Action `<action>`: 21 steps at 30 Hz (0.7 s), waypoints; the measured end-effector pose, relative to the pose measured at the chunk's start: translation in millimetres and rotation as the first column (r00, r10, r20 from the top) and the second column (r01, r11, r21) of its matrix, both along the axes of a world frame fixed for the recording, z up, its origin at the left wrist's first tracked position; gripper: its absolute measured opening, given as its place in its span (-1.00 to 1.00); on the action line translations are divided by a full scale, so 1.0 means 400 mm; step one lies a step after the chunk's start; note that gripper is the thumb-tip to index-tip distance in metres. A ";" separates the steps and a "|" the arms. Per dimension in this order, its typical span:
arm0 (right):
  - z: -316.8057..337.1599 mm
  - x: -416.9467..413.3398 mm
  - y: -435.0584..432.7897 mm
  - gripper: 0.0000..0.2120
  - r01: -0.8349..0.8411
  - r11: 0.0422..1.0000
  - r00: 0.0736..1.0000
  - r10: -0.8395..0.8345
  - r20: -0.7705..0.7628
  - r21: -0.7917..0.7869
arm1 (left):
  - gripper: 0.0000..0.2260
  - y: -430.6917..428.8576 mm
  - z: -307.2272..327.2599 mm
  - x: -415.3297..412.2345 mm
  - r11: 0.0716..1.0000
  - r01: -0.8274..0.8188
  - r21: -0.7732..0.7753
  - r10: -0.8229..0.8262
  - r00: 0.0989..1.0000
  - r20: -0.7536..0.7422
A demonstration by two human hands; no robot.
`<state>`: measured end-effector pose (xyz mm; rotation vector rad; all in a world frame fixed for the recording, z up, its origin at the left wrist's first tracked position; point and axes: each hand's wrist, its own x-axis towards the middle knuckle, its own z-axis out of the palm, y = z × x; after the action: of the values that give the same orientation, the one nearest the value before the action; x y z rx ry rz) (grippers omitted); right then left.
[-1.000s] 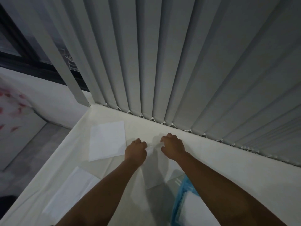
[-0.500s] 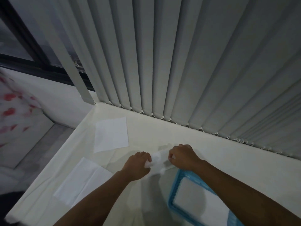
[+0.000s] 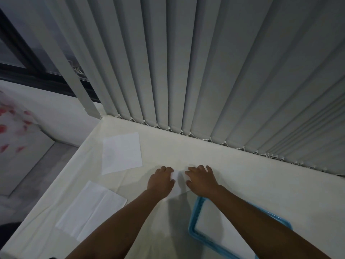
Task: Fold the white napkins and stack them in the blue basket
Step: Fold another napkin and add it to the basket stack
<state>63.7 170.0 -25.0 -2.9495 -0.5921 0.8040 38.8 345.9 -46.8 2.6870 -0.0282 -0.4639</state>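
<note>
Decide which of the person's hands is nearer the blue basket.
Right. The right hand rests on the napkin just past the blue basket; the left hand is at the napkin's other side, further away.

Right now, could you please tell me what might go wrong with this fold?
The left hand and right hand cover most of the napkin, so its edges may crease unevenly. The right forearm crosses the basket and could nudge it when pulled back. The nearer spare napkin lies near the table edge and might slip off.
</note>
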 end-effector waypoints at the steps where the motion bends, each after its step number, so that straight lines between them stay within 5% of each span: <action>1: -0.002 0.000 -0.003 -0.54 0.011 1.000 1.000 -0.011 -0.007 -0.007 | -0.64 -0.006 -0.002 0.009 1.000 -0.016 0.000 0.016 1.000 -0.007; 10: -0.014 0.010 -0.037 -0.55 0.135 0.990 0.991 -0.134 -0.027 0.040 | -0.77 -0.016 -0.009 0.074 0.999 -0.039 0.016 0.041 0.987 -0.155; 15: 0.004 -0.011 -0.045 -0.68 0.245 0.929 0.953 -0.283 0.106 0.279 | -0.90 -0.001 0.015 0.086 0.972 -0.187 -0.140 0.155 0.964 -0.214; 18: 0.031 -0.044 -0.042 -0.76 0.277 0.869 0.901 -0.383 0.202 0.410 | -0.89 0.010 0.048 0.081 0.902 -0.313 -0.298 0.259 0.943 -0.207; 21: 0.061 -0.098 -0.029 -0.82 0.334 0.767 0.842 -0.504 0.192 0.548 | -0.90 0.001 0.091 0.065 0.717 -0.477 -0.508 0.398 0.879 -0.263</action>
<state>24.6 158.5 -0.4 -2.5682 -0.0798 0.0799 64.7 346.2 -10.5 1.9774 0.4434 -0.4021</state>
